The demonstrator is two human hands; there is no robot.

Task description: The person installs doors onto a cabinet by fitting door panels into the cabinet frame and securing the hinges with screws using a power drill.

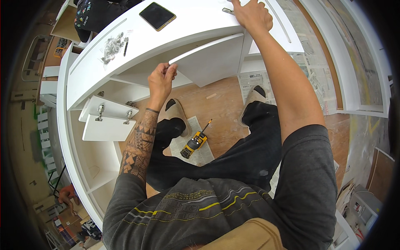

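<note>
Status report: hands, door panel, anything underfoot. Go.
Left hand pinching the white door panel by its edge. Right hand flat on the cabinet top. Yellow drill on newspaper between the feet.

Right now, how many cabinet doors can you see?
2. One white door is gripped at its edge by the left hand; another door, with hinges, hangs open lower left. Others may be hidden.

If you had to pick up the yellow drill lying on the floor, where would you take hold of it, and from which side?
Grip the drill by its yellow-and-black body, coming straight down from above. It lies flat on a newspaper between the person's feet, its bit pointing up and away, so the thick body is the open part; the thin bit end gives no hold. Both hands are busy above: the left hand is on the white door.
</note>
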